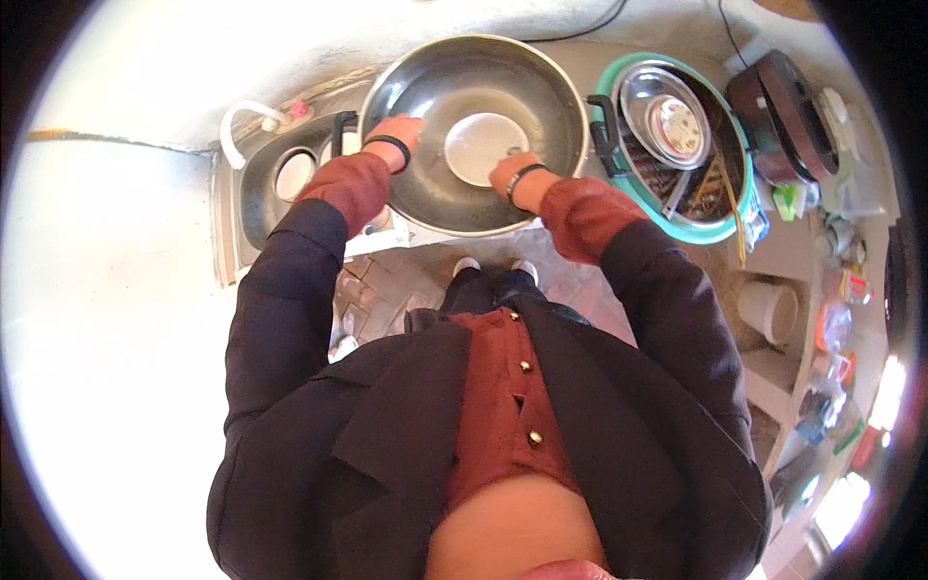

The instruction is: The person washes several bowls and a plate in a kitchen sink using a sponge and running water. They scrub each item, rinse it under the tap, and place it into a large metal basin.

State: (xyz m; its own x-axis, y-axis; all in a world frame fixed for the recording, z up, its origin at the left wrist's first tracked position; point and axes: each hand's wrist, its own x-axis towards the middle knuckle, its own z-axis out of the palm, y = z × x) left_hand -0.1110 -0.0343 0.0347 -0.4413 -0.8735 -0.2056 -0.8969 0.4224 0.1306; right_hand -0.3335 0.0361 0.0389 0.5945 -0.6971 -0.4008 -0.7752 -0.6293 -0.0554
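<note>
A large steel wok [475,210] with black side handles lies before me, partly over the sink's right side. Pale, cloudy liquid [478,145] seems to sit at its bottom. My left hand [395,138] is inside the wok by its left wall, fingers curled; whether it holds anything is hidden. Over the lower right of the wok is my right hand [516,174], fingers bent down around a small dark item [514,151] that I cannot make out.
At left is a steel sink [255,210] with a white tap [230,138] and a round container [295,174]. On the right stand a green basin [609,80] holding a metal lid or bowl [638,87] and utensils, a dark appliance [776,116] and a white bucket [768,312].
</note>
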